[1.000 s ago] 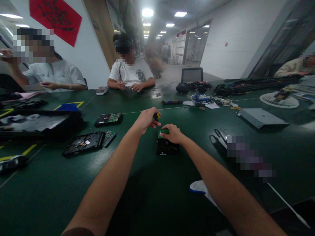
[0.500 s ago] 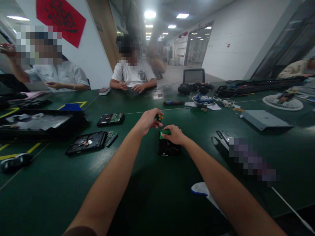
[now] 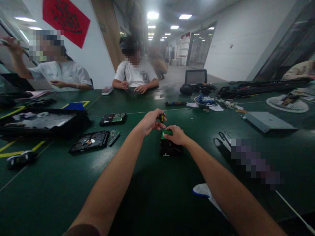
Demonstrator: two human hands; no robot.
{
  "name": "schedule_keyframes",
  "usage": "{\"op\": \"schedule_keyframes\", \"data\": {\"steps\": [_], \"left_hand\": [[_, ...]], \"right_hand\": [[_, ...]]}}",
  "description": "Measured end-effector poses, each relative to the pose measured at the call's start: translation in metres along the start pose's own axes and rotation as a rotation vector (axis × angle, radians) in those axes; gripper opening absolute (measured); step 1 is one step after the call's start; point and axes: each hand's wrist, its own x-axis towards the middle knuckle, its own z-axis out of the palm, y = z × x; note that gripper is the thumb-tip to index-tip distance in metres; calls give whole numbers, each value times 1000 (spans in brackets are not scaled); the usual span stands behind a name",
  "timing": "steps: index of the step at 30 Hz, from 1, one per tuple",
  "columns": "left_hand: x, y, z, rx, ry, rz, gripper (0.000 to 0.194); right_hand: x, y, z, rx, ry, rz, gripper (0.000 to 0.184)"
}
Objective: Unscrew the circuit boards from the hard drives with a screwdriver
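My left hand point(image 3: 152, 122) is closed around the black and yellow handle of a small screwdriver point(image 3: 161, 117), held upright above the far end of a hard drive point(image 3: 170, 149). Its tip is hidden. My right hand point(image 3: 177, 135) grips the drive's far right part, fingers reaching over a green circuit board point(image 3: 165, 134) on it. The black drive lies flat on the dark green table. To the left are a second hard drive point(image 3: 112, 119), a larger opened drive point(image 3: 89, 142) and a loose circuit board point(image 3: 114, 137) beside it.
A black tray point(image 3: 81, 119) stands at the left, near a computer mouse point(image 3: 22, 159). To the right lie a grey metal box point(image 3: 270, 121), a fan grille point(image 3: 286, 104) and a blurred-out object. A white glove point(image 3: 201, 189) is under my right forearm. Two people sit opposite.
The whole view has shifted slightly right. Both hands keep their places at the drive, and the handle in my left hand shows a little more upright.
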Motion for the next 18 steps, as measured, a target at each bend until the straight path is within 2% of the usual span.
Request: {"op": "schedule_keyframes", "data": {"steps": [3,10,13,18], "left_hand": [[1,-1,0,-36,-5,-14,22],[0,3,0,126,142,65,23],[-1,3,1,154,144,77,23],[0,1,1,40,114,37,21]], "right_hand": [[0,0,1,-3,8,0,42],[1,4,2,0,2,-28,43],[1,4,2,-3,-3,-21,44],[1,2,1,-9,-14,-3,45]]}}
